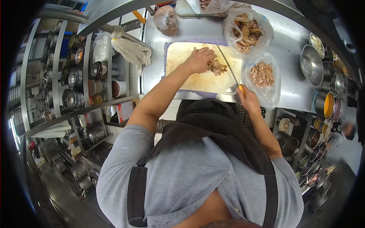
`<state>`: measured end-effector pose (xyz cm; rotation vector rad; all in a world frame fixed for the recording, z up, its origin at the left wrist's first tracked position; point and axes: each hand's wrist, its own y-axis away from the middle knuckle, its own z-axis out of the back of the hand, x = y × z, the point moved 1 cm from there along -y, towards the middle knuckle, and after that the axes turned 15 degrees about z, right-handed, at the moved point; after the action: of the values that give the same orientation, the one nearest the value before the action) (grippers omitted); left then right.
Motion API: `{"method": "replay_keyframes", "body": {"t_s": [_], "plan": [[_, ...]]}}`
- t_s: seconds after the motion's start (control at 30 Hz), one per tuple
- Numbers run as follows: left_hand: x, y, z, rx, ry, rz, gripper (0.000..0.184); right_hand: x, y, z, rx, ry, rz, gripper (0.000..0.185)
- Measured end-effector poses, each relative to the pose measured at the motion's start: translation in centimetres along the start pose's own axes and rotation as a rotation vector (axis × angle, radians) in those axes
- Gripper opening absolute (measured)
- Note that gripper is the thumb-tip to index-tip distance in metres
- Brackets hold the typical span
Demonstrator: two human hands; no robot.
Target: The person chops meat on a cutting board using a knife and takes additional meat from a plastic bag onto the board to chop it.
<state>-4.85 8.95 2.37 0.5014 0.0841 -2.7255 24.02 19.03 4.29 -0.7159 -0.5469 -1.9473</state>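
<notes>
My left hand (201, 60) is palm down on the cream cutting board (182, 79), its fingers bent together over the edge of a small pile of chopped meat (218, 68). What lies under the fingers is hidden. My right hand (249, 100) is closed around the orange handle of a long knife (228, 65). The blade points away from me across the right part of the board, beside the pile and apart from it. A purple cloth (190, 94) shows under the board's edges.
Right of the board are a plastic bag of diced meat (261, 75) and, farther back, a bag of larger browned pieces (247, 32). Another filled bag (165, 21) sits at the back left. A metal bowl (311, 65) stands far right. Shelves of pots (72, 78) line the left.
</notes>
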Motion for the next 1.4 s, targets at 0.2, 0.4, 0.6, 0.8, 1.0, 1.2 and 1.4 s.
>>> {"method": "replay_keyframes", "body": {"t_s": [0.2,0.4,0.6,0.8,1.0,1.2,1.4], "plan": [[0.7,0.9,-0.3,0.097,0.018,-0.098,0.032,0.2,1.1,-1.1,-0.031,-0.018,-0.019,0.041],[2.0,2.4,0.6,0.173,-0.003,0.070,0.027,-0.2,1.5,-1.8,-0.022,0.006,0.052,0.040],[2.8,3.0,2.3,0.251,0.026,0.109,0.040,2.0,1.3,-1.9,-0.091,-0.080,-0.087,0.039],[2.8,4.6,2.3,0.275,-0.069,-0.140,0.070,4.7,1.0,-3.3,-0.091,-0.124,-0.174,0.039],[4.3,6.3,1.7,0.217,0.000,-0.219,0.075,7.4,-0.8,-5.8,-0.087,-0.143,-0.186,0.038],[4.1,6.6,-0.9,-0.034,0.170,-0.142,0.056,8.7,-2.3,-8.9,-0.098,-0.053,-0.173,0.038],[4.6,7.8,-0.6,-0.098,0.176,-0.028,0.055,10.6,-2.2,-10.0,-0.126,-0.087,-0.194,0.037]]}}
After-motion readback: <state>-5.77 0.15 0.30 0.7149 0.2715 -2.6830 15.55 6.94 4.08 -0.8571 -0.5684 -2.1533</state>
